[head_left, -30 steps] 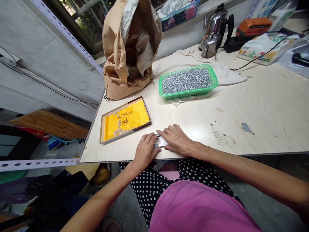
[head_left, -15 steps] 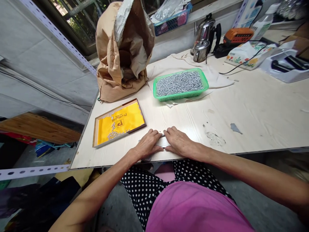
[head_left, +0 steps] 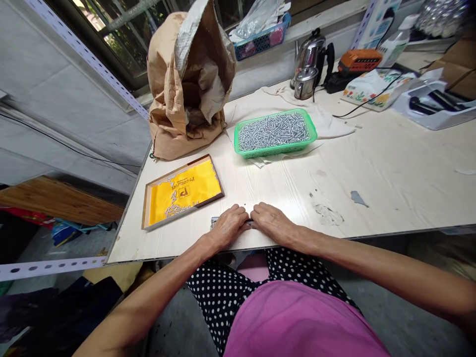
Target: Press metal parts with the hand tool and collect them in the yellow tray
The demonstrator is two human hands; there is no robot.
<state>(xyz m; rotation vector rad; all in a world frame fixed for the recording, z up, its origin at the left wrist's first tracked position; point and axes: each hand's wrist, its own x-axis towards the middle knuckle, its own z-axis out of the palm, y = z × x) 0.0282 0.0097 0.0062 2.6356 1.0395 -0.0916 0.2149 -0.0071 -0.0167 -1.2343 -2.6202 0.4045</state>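
1. Silvery screws (head_left: 275, 130) filled the green basket (head_left: 315, 133), well apart from your hands; judging by that heap, most of the work was left.
2. The yellow-lined tray (head_left: 145, 208) held only a thin scatter of screws, so little seemed done.
3. Your left hand (head_left: 227, 228) lay curled, fingers down, over a small metal piece (head_left: 213, 221) at the near edge of the table (head_left: 390, 178); its grasp could not be told.
4. Your right hand (head_left: 273, 224) met it fingertip to fingertip, fingers bent; whether it held anything was hidden.
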